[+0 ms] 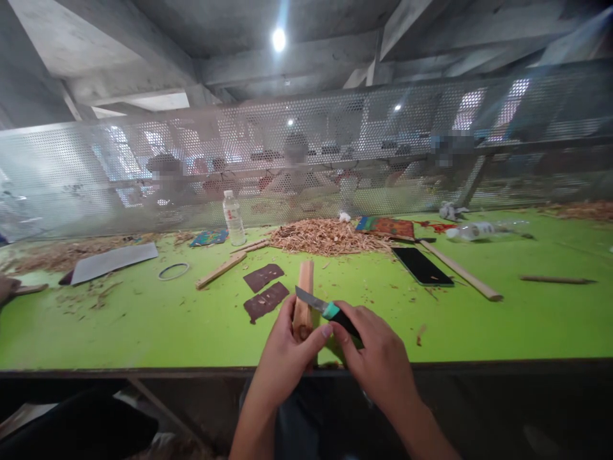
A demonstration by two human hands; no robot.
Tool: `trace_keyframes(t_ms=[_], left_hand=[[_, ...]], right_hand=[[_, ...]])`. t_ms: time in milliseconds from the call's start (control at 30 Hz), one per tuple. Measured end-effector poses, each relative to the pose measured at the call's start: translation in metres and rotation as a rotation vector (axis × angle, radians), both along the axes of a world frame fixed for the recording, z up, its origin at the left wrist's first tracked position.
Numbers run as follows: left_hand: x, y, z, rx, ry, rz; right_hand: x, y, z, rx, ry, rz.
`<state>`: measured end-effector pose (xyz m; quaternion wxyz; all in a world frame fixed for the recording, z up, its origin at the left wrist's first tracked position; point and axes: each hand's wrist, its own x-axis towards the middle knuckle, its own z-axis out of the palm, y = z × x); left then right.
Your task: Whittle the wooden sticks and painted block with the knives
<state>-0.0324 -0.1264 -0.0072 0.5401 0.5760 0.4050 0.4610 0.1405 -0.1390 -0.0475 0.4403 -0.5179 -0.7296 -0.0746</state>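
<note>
Near the front edge of the green table, my left hand (286, 345) is wrapped round the lower end of a wooden block (305, 281), which points away from me. My right hand (380, 345) grips a carving knife (345, 321) by its black and teal handle. The knife's blade (309, 297) lies across the block, its tip toward the left; whether it cuts into the wood I cannot tell. My left thumb is close to the knife handle and the right thumb. Two pieces of brown sandpaper (266, 301) lie just left of the block.
Wood shavings (330, 236) are heaped at the back, before a perforated screen (297, 160). A water bottle (233, 218), wooden strip (221, 269) and paper sheet (115, 262) are leftward. A phone (422, 266) and wooden stick (462, 271) lie rightward. Another person's hand (7, 287) shows far left.
</note>
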Motion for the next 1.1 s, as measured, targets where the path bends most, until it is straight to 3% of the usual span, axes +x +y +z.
trace_keyframes(t_ms=[167, 267, 700, 967, 1100], left_hand=[[-0.002, 0.000, -0.002, -0.036, 0.033, -0.055], [-0.004, -0.001, -0.002, -0.027, 0.067, -0.085], [0.006, 0.000, -0.005, 0.031, -0.027, 0.025], [0.007, 0.000, -0.004, 0.108, 0.160, 0.094], [0.009, -0.003, -0.002, 0.091, 0.202, 0.103]], right_hand=[[0.008, -0.007, 0.006, -0.083, -0.047, 0.189], [0.010, -0.009, 0.006, -0.108, -0.038, 0.215], [0.005, -0.006, -0.002, -0.085, -0.074, 0.083], [-0.002, -0.003, -0.004, 0.007, -0.078, -0.009], [-0.008, 0.004, -0.002, 0.071, 0.029, -0.160]])
